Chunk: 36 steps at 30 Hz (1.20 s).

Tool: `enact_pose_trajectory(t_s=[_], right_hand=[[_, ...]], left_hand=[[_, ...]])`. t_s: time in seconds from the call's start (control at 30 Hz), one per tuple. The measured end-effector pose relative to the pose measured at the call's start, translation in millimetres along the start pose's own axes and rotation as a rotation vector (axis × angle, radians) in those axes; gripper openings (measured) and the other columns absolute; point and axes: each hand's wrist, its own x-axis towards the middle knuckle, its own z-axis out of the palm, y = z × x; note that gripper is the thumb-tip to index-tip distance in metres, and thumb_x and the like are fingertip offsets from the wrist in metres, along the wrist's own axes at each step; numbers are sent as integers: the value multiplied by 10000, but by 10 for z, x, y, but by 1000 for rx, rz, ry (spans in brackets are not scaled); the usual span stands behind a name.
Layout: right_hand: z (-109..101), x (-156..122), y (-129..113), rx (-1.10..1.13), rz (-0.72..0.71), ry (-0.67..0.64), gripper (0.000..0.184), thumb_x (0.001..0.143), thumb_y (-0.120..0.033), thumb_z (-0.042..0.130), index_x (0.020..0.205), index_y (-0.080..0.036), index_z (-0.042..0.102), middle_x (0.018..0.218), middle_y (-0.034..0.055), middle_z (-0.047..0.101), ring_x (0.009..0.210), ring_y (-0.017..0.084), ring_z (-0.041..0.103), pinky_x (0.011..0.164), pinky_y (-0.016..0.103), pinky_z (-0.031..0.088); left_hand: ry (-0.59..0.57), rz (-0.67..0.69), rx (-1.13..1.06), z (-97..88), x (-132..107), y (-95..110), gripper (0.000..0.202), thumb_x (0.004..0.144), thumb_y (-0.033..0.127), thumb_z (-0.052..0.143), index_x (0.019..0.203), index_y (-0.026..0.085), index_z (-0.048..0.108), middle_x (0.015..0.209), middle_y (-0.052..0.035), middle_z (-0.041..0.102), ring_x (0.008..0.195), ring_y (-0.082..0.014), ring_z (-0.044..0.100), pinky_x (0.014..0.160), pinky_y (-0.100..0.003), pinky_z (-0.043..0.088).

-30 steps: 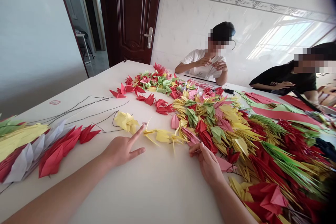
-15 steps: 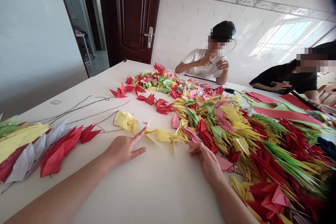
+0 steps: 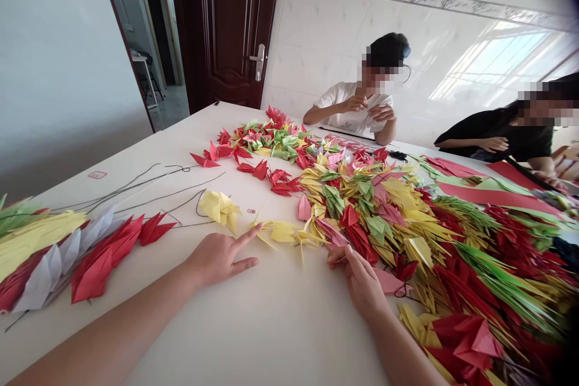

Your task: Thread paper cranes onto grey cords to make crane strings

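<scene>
My left hand (image 3: pixel 221 256) rests on the white table (image 3: pixel 271 319) with two fingers stretched out toward a yellow folded paper piece (image 3: pixel 280 233). My right hand (image 3: pixel 359 277) lies at the near edge of a big heap of folded paper cranes (image 3: pixel 407 223) in red, yellow, green and pink, its fingers pinched on something thin I cannot make out. A small bunch of yellow cranes (image 3: pixel 219 207) sits just beyond my left hand.
A strung row of red, white and yellow cranes (image 3: pixel 67 253) lies at the left, with dark wires (image 3: pixel 149 184) beside it. Two other people sit at the far side, one in a white shirt (image 3: pixel 357 110), one in black (image 3: pixel 502 132). A dark door (image 3: pixel 226 30) stands behind.
My left hand has slid a little to the right, toward the yellow piece. My right hand has hardly moved.
</scene>
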Motion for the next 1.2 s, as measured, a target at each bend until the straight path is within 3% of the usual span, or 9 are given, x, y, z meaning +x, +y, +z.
enact_pose_trajectory(t_s=[0.27, 0.87, 1.2], right_hand=[[7, -3, -10, 0, 1, 5, 446, 764, -580, 462, 612, -187, 608, 656, 40, 569, 637, 160, 490, 633, 292, 391], [-7, -8, 6, -17, -1, -5, 444, 784, -563, 445, 616, -187, 609, 645, 35, 568, 644, 157, 485, 643, 286, 379], [-19, -3, 30, -11, 6, -7, 438, 782, -567, 446, 623, -193, 609, 657, 36, 575, 653, 160, 486, 649, 287, 379]], left_hand=[[-20, 25, 7, -16, 5, 12, 643, 848, 576, 253, 1391, 232, 246, 530, 14, 508, 516, -166, 492, 518, -241, 333], [5, -8, -111, -4, -15, -43, 638, 849, 562, 259, 1386, 217, 266, 480, 48, 396, 482, -146, 455, 494, -234, 309], [-1, -16, -123, 8, -26, -62, 597, 848, 555, 271, 1348, 241, 356, 498, 23, 469, 530, -165, 504, 528, -245, 341]])
